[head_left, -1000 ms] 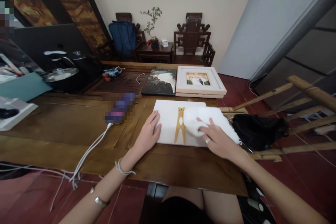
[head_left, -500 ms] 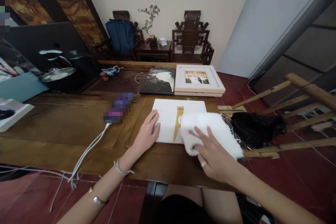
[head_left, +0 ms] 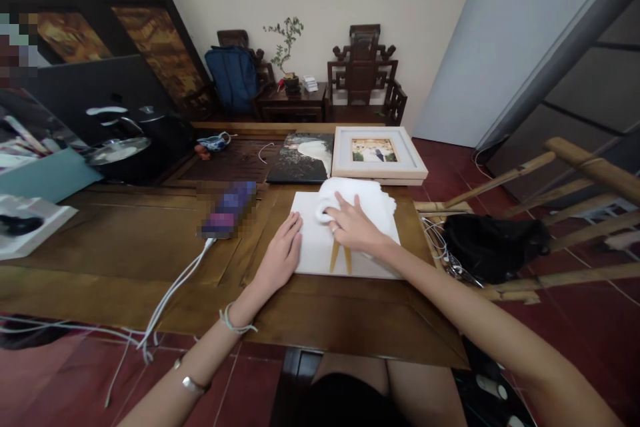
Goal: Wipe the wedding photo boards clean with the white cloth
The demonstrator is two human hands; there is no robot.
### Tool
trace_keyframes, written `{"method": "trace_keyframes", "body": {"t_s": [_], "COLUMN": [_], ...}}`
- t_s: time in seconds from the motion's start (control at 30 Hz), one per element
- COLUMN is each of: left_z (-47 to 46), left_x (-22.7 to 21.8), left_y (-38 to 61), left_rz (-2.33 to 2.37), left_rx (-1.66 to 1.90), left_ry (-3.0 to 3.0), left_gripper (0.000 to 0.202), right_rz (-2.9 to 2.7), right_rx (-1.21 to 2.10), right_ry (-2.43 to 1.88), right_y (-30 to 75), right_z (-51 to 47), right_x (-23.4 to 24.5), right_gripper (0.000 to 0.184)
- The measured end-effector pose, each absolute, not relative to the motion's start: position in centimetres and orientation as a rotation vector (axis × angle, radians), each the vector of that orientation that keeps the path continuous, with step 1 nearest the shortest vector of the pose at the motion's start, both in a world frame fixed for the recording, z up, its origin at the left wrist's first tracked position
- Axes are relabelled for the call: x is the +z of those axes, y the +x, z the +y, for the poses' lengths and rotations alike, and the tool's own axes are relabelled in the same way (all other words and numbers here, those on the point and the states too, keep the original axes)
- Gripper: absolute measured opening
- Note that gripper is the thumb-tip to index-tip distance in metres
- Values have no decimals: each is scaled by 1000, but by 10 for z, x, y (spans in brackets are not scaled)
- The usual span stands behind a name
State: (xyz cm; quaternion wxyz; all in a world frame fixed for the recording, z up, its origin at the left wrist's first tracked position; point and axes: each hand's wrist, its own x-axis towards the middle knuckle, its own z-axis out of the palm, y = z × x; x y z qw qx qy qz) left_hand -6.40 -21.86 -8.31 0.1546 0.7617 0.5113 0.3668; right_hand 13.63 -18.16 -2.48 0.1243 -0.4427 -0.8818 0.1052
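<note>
A white canvas board (head_left: pixel 314 250) with a gold clip-shaped figure (head_left: pixel 339 259) lies flat on the wooden table (head_left: pixel 125 240) before me. My left hand (head_left: pixel 281 255) rests flat on the board's left edge, fingers stretched out. My right hand (head_left: pixel 353 225) presses a folded white cloth (head_left: pixel 373 203) onto the board's far part, fingers spread over it. The cloth and hand cover the top of the gold figure.
Behind the board lie a dark picture (head_left: pixel 303 158) and a white-framed photo (head_left: pixel 376 154). A white cable (head_left: pixel 173 283) runs off the left front edge. A black bag (head_left: pixel 487 245) sits on bamboo poles (head_left: pixel 545 167) to the right. Pots (head_left: pixel 117 140) stand at the far left.
My right hand has swept the cloth from the board's near right corner up and left to its far edge. The left hand has stayed on the board's left side.
</note>
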Motion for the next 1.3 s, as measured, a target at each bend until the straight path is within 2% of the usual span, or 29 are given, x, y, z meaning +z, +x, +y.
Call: {"method": "trace_keyframes", "body": {"t_s": [0.17, 0.33, 0.5, 0.73, 0.97, 1.13, 1.3], "left_z": [-217, -216, -216, -220, -220, -220, -219], "left_x": [-86, -88, -88, -77, -71, -73, -77], "left_y": [-66, -67, -67, -64, -66, -63, -62], "left_rz": [1456, 1449, 1458, 1495, 1491, 1452, 1470], "left_rx": [1075, 1059, 1043, 1090, 1245, 1139, 1048], "left_ry": [2134, 2142, 2150, 2036, 1653, 1865, 2046], "left_gripper": [42, 41, 42, 45, 51, 51, 48], "right_rz": [-2679, -2755, -2693, -2595, -2784, -2826, -2710], "right_rx": [153, 343, 502, 200, 0, 223, 399], "right_ry": [-1118, -913, -1056, -1319, -1007, -868, -1140], "right_y": [116, 124, 131, 102, 87, 108, 122], "right_z": [-226, -293, -253, -167, -246, -294, -241], "right_x": [-28, -11, -1, -20, -28, -10, -2], "right_gripper": [30, 24, 26, 35, 33, 28, 28]}}
